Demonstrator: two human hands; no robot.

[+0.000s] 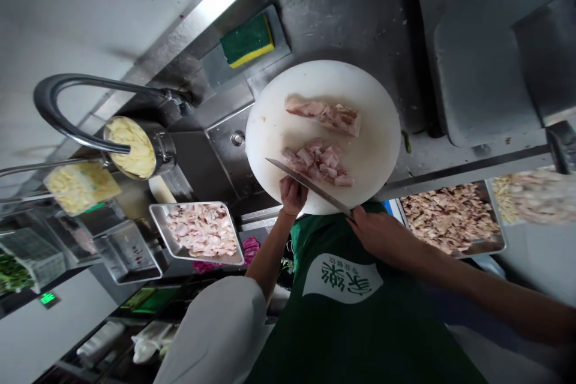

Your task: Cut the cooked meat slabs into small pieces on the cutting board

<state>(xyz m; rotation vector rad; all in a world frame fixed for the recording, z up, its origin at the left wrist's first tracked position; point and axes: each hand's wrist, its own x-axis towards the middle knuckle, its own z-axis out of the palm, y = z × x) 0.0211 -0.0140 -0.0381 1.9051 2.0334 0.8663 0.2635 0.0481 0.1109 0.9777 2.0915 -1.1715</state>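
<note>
A long knife [317,191] lies slantwise over the near side of a round white cutting board [265,123], its tip pointing to the far left. My right hand [366,229] is wrapped round its handle. My left hand [293,195] is at the board's near left edge, close against the blade, with its fingers curled in; what they hold, if anything, is hidden. Just beyond the blade lies a heap of cut pale pink meat pieces [317,159]. Farther back on the board rests a long uncut piece of meat [321,114].
Left of the board are a sink [222,150], a curved faucet [81,78], a pot of pale yellow slices [132,147] and a tray of meat pieces [202,231]. Another meat-filled tray [450,216] stands right. A green-and-yellow sponge [247,41] lies behind the board.
</note>
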